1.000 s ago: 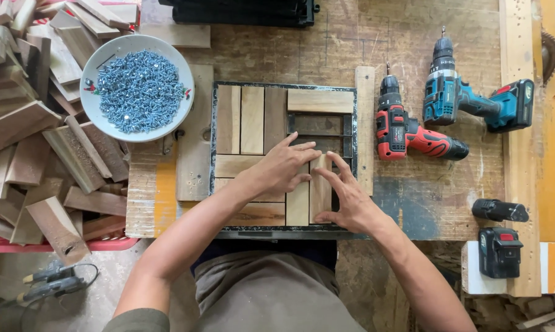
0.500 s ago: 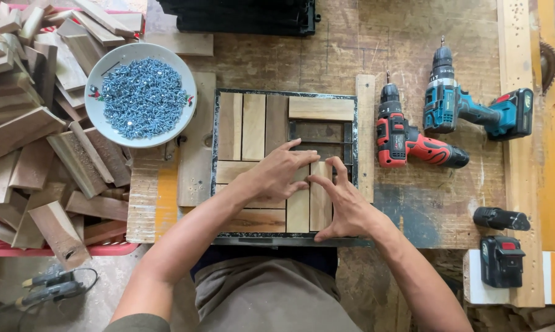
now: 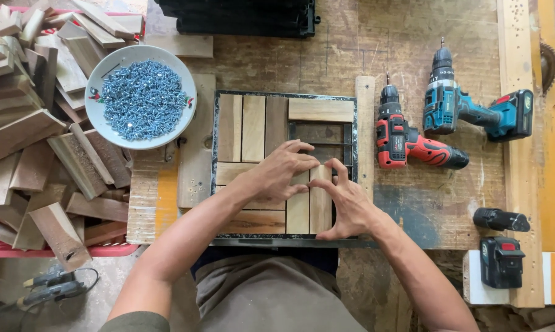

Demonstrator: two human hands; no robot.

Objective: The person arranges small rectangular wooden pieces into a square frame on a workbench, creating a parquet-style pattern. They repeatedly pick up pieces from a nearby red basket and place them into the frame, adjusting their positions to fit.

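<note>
Wooden slats [image 3: 253, 128] set in a square black frame [image 3: 214, 154] at the middle of the desk [image 3: 413, 49]: three upright at top left, one flat at top right. Two hands, left [image 3: 280, 172] and right [image 3: 345, 203], fingertips together, pressing on the lower upright slats [image 3: 319, 212]. One bowl of screws [image 3: 141, 97] at left beside a heap of offcuts [image 3: 25, 135]. Two drills at right, one red [image 3: 406, 138], one teal [image 3: 468, 110].

A round bowl [image 3: 99, 117] full of little blue-grey screws [image 3: 142, 98] sits next to a big pile of wood blocks [image 3: 31, 141]. A red drill [image 3: 406, 138] and a blue-green drill [image 3: 468, 110] lie side by side on the wooden table [image 3: 413, 43]. A black battery [image 3: 502, 263] rests near the edge
</note>
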